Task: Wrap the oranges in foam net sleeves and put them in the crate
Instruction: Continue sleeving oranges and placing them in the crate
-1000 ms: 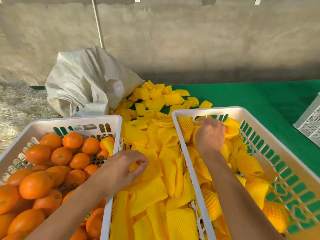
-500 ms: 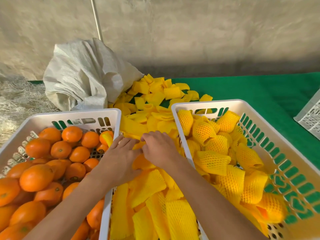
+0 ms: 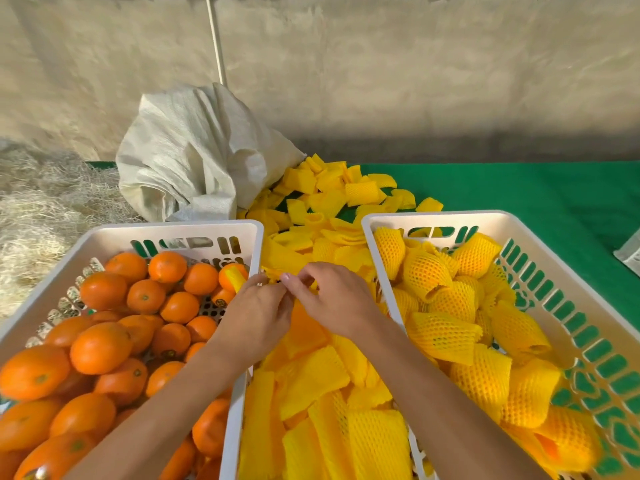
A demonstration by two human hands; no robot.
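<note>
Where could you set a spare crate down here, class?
On the bare green cloth, beyond the right crate and right of the loose sleeves. Crowded: sleeves fill the gap between crates where both hands work; sack blocks the back left.

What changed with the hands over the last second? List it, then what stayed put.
The right hand left the far end of the right crate, where it had been among the wrapped oranges, and came left to the pile of foam sleeves between the crates. It now meets the left hand, and both pinch a sleeve there. The crate of bare oranges and the white sack stayed as they were.
</note>
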